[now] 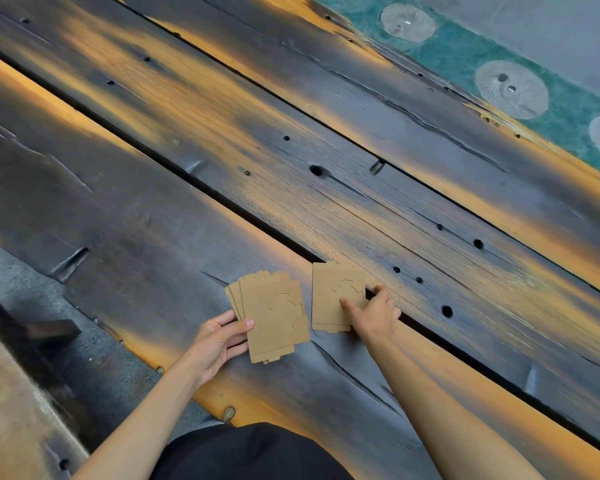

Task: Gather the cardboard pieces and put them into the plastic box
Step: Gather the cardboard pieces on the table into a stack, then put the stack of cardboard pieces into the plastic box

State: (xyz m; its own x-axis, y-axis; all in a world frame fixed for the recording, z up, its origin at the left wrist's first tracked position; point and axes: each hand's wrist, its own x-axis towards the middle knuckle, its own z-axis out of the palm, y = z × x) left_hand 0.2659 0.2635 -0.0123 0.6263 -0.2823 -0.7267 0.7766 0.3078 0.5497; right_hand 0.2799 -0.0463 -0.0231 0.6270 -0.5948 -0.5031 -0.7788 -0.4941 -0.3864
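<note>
A: Entry, head view. Where does the loose cardboard piece (336,296) lie relative to the right hand (373,315)?

B: Directly under the grip. Right fingertips (345,303) press on its near right part, thumb at its right edge. The piece runs away from the grip to the left and forward; its long axis points roughly away from the person, tab end toward the body. It lies flat on the tabletop (187,237), its far end over the gap between two planks.

A: Grip state, right?

B: Fingers spread and bent, pressing down rather than pinching. Whether an edge is lifted off the tabletop, I cannot tell; the hand covers that corner.

A: Left hand (219,341)?

B: Closed on a fanned cardboard stack (274,317), thumb on top at the left edge, fingers underneath as far as can be seen. The stack's long axis is nearly parallel to the loose piece.

A: The relation that matters?

B: The stack sits just to the left of the right grip, with a narrow strip of tabletop between stack and loose piece. Judgement: the right hand is the nearer one, and a short leftward slide would bring the piece onto the stack with no turning needed.

A: The plastic box?

B: Not in view. Gathering appears unfinished; boxing not yet begun.
</note>
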